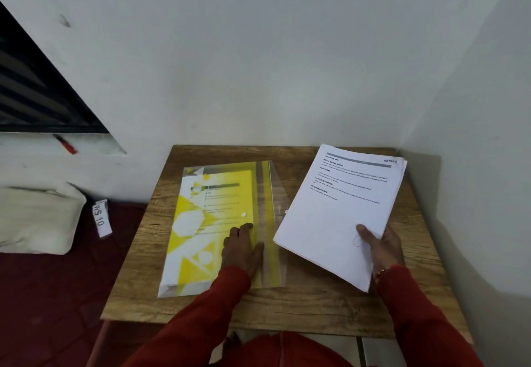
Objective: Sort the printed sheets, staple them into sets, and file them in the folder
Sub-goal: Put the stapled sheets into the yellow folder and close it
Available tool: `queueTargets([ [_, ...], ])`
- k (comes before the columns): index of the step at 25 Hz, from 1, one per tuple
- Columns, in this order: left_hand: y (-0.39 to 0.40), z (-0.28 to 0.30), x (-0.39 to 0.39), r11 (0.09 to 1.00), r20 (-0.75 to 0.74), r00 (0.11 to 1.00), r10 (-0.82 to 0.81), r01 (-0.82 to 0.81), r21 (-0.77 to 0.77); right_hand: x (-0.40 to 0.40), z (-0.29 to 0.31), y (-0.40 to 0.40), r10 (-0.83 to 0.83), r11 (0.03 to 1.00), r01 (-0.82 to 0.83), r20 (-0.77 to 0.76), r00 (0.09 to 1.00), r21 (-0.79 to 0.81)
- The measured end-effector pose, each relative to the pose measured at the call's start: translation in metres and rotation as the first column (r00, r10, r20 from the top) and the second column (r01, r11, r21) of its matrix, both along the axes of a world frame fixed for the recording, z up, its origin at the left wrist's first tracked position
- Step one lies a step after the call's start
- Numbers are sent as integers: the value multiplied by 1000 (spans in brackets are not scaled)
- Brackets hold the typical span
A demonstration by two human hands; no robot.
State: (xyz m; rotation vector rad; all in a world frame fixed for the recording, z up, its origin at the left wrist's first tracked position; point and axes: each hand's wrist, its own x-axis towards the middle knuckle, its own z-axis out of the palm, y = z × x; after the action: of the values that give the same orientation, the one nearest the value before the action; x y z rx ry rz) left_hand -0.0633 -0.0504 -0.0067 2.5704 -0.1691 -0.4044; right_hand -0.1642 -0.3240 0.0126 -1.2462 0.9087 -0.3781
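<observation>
A yellow and white plastic folder (201, 223) with a clear flap lies flat on the left half of the small wooden table (316, 303). A printed sheet shows through its cover. My left hand (242, 247) rests palm down on the folder's lower right part, fingers spread. My right hand (379, 247) holds a thick stack of printed sheets (336, 214) by its near right corner, thumb on top. The stack is tilted up above the table's right half, its near left corner close to the folder's flap. No stapler is visible.
The table stands in a corner between white walls (287, 65). To the left are a white pillow (37, 220) on a dark red cover, a label reading WS 10 (101, 218), and a ledge with a red pen (67, 145).
</observation>
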Motion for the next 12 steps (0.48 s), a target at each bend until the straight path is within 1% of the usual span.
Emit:
queueTargets([
  [4,7,12,2,993,74,997,-25,33,-111,2,-4,9,49,999,-49,-17,999,-7],
  [7,13,22,3,993,161,986,-40,57,-101,12,-5,22,113,992,-116,-56,992,-47],
  [12,21,36,0,987,235,972,-21,58,-150,35,-2,72,76,987,-83,-57,995,-139],
])
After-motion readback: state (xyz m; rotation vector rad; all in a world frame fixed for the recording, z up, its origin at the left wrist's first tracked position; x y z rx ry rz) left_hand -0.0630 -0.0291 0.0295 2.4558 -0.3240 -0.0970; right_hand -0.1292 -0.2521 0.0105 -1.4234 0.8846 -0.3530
